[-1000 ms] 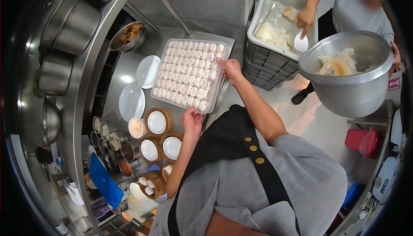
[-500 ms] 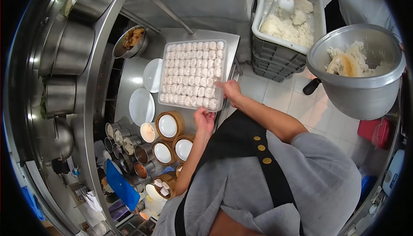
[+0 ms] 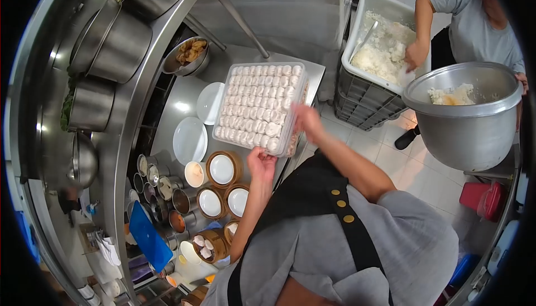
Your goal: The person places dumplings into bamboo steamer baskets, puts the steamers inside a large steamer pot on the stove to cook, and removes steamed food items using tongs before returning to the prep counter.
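A clear plastic tray (image 3: 224, 137) packed with rows of small white pleated dumplings (image 3: 258, 102) lies on the steel counter. More dumplings show below its right side, as in a stacked tray underneath. My left hand (image 3: 262, 164) is at the near edge of the tray, its fingers curled against the rim. My right hand (image 3: 307, 123) is beside the tray's right edge, smeared by motion; whether it grips the rim is unclear.
White plates (image 3: 190, 140), bamboo steamers (image 3: 239, 164) and a bowl of brown food (image 3: 188, 58) share the counter (image 3: 176, 105). Metal pots (image 3: 114, 49) line the left shelf. At right, a co-worker (image 3: 474, 24) reaches into a rice tub (image 3: 357, 16), beside a large pot (image 3: 463, 133).
The view has shifted, and more of the dumplings below the top tray shows at its right. My right hand has moved along that side. The co-worker's hand has moved down in the tub.
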The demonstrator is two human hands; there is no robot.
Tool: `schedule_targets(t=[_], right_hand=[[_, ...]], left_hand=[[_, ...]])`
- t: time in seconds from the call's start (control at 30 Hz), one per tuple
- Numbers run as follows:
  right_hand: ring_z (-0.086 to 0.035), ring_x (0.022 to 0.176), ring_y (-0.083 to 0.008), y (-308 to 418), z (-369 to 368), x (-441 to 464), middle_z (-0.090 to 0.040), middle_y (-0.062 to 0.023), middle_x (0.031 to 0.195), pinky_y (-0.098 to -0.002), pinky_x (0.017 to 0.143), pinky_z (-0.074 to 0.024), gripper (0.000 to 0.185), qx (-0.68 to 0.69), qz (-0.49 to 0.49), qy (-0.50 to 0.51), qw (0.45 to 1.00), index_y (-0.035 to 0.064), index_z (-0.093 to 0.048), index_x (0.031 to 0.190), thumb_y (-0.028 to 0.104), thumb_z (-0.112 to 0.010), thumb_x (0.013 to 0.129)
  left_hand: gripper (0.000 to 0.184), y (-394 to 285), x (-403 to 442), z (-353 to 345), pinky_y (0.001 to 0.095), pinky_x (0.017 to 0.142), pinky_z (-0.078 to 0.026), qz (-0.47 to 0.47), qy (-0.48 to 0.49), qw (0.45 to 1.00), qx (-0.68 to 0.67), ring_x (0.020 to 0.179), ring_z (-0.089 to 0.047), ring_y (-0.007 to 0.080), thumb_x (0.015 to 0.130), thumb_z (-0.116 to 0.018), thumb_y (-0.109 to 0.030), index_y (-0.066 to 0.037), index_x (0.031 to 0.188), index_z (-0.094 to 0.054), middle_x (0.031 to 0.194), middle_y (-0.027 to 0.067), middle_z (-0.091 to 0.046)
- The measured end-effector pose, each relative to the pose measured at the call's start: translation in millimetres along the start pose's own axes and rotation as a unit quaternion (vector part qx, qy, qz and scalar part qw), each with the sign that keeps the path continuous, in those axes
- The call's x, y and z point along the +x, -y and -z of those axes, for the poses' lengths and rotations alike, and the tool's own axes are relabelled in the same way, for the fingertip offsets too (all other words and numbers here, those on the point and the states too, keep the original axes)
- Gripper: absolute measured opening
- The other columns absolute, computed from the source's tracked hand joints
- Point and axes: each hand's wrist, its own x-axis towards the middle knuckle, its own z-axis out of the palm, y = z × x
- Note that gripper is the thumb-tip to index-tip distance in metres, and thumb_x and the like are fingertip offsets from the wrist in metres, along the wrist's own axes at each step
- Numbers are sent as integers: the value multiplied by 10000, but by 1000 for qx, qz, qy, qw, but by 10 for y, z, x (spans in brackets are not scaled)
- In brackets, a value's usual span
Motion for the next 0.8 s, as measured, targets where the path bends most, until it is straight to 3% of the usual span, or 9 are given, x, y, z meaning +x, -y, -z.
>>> schedule_targets(t=[0.07, 0.27, 0.3, 0.33, 0.4, 0.43, 0.53, 0.63, 0.8], right_hand=[[-605, 646, -165, 590, -113, 53, -630, -77, 880, -320, 549, -507, 302, 218, -3, -8, 976, 32, -598, 945, 315, -494, 952], [-648, 814, -187, 417, 237, 417, -644, -117, 1017, -360, 666, -542, 200, 244, 63, 32, 967, 9, -589, 951, 132, -435, 915], [-644, 822, -250, 245, 399, 652, -648, -118, 1014, -410, 732, -542, 200, 157, 93, 84, 980, 6, -598, 993, 80, -457, 872], [-633, 861, -281, 147, 424, 733, -643, -128, 1035, -429, 779, -527, 226, -47, 228, 59, 971, 10, -601, 1023, 70, -468, 850], [-611, 940, -344, 28, 433, 814, -631, -148, 1079, -467, 875, -498, 301, -432, 451, -10, 781, 19, -607, 1083, 50, -489, 808], [-522, 1138, -384, 93, 353, 717, -583, -173, 1215, -496, 1020, -395, 431, -446, 502, 40, 740, 67, -598, 1200, 119, -549, 775], [-433, 1274, -350, -29, 179, 655, -529, -189, 1316, -472, 1087, -321, 465, -609, 518, 66, 597, 76, -590, 1239, 198, -574, 791], [-424, 1297, -355, -118, -135, 946, -511, -196, 1343, -641, 1083, -212, 540, -622, 493, 108, 599, 63, -561, 1279, 341, -577, 816], [-435, 1288, -354, -179, -523, 1147, -508, -192, 1349, -609, 1082, -240, 535, -599, 516, 65, 608, 67, -564, 1274, 354, -574, 822]], left_hand=[[223, 61, 59, 114, 503, 892, -457, 9, -1, 1000, 11, 977, -565, 291, 683, -568, -87, -47, 903, -573, 1013, 117, -586], [683, -88, -71, -89, 576, 969, -407, 14, 87, 995, -50, 1210, -490, 371, 640, -557, -147, -67, 1311, -463, 1316, 147, -519], [739, -123, -57, -89, 588, 980, -397, 6, 114, 992, -61, 1232, -477, 383, 634, -553, -155, -79, 1359, -434, 1342, 147, -509], [735, -142, -59, -97, 589, 966, -400, 2, 106, 992, -62, 1225, -483, 381, 630, -551, -157, -86, 1353, -442, 1338, 142, -512], [728, -199, -78, -135, 590, 940, -406, -6, 93, 994, -59, 1212, -495, 376, 622, -547, -162, -101, 1342, -460, 1329, 133, -519], [723, -229, -97, -173, 581, 915, -411, -1, 97, 994, -59, 1201, -499, 373, 619, -551, -168, -107, 1335, -466, 1326, 131, -521], [702, -280, -189, -171, 551, 841, -417, 9, 90, 994, -53, 1166, -510, 361, 612, -562, -183, -121, 1307, -486, 1311, 126, -528], [679, -352, -175, -170, 534, 800, -405, -9, 70, 997, -35, 1135, -509, 358, 600, -570, -189, -123, 1272, -501, 1292, 123, -531], [644, -447, -194, -180, 515, 780, -405, -34, 35, 999, -19, 1084, -516, 372, 614, -566, -180, -80, 1247, -504, 1236, 150, -550]])
